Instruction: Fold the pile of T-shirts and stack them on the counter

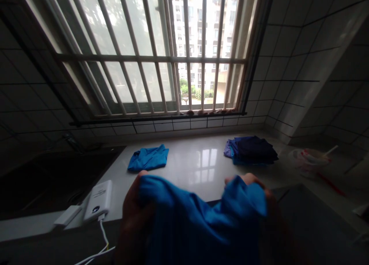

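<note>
To the right of the bright-blue limp cloth that I have raised before me, past its far edge, I see a pale tub with reddish, crumpled, film-like material at its rim and a thin white stick poking out; what lies deeper in it I can't make out. To the cloth's left sits a dark rectangular sink with a faucet behind it, its inside too dim to read. My left hand grips the cloth's upper left part and my right hand its upper right, the fabric bunched in both and sagging between them; folds hide most of the fingers, motion blurs the right side, and the cloth's lower end runs out of view. Beyond the cloth, on a smooth, glossy pale countertop, a folded blue fabric packet lies to the left, creased and roughly rectangular, and a layered stack of dark navy, blue and lilac fabric lies to the right. Also left of the cloth are a white rounded-rectangular plastic device, a small white block just beside it, and a thin white cable plugged into the device.
</note>
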A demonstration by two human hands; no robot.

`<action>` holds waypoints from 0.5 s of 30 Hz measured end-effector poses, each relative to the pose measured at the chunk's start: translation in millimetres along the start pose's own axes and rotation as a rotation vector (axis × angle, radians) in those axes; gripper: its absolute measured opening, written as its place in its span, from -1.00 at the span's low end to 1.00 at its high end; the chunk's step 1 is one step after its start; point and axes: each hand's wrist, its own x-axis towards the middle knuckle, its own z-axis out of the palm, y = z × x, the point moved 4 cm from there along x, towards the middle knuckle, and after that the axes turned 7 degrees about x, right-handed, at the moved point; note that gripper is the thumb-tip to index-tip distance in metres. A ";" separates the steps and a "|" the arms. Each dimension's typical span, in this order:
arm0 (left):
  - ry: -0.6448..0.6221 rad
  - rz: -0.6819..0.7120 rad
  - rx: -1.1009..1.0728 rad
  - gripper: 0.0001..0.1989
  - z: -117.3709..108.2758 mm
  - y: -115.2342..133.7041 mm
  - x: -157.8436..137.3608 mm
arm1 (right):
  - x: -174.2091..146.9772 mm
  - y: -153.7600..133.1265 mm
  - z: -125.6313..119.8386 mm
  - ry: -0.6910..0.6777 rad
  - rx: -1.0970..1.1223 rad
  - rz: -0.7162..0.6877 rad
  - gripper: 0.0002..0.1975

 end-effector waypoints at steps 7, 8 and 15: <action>-0.166 0.219 -0.684 -0.53 11.4 53.5 22.0 | 9.4 0.2 38.5 0.209 0.468 0.257 -0.54; -0.276 0.235 -0.704 -0.43 20.1 58.8 19.9 | 11.9 1.5 43.4 0.183 0.463 0.265 -0.53; -0.342 -0.010 -0.587 -0.66 40.4 52.9 18.5 | 27.3 -13.5 36.4 0.055 0.053 0.034 -0.65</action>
